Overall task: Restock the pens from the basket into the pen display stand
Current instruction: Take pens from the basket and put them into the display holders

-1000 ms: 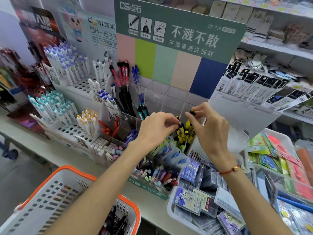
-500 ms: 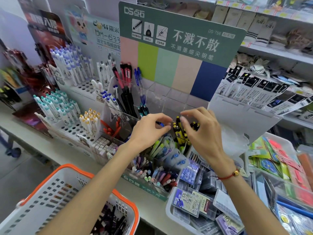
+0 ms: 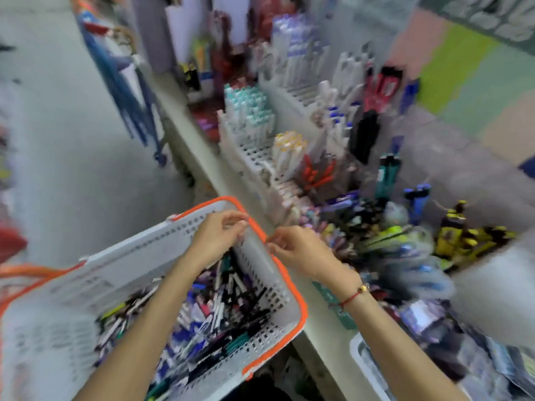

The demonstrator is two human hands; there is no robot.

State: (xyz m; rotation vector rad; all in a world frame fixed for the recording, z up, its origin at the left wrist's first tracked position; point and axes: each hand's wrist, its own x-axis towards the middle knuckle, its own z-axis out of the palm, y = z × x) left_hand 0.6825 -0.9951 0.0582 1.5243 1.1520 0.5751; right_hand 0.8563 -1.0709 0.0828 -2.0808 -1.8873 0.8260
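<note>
The view is blurred by motion. A white basket with an orange rim (image 3: 301, 302) sits low at the front, holding several loose pens (image 3: 220, 314). My left hand (image 3: 215, 237) hovers over the basket's far corner with loosely curled fingers and holds nothing. My right hand (image 3: 298, 250), with a red bracelet at the wrist, is just right of the rim, above the counter's edge, and also looks empty. The pen display stand (image 3: 376, 157) fills the counter to the right, and its yellow-and-black pens (image 3: 463, 235) stand at the far right.
White racks of capped pens (image 3: 249, 120) line the counter's back left. A white bin (image 3: 364, 363) of packaged goods sits at the lower right. Grey floor lies to the left, with a blue cart frame (image 3: 136, 117) beside the counter.
Both hands have left the yellow-and-black pens in the stand and come down to the basket. The camera has swung down and left, blurring the view.
</note>
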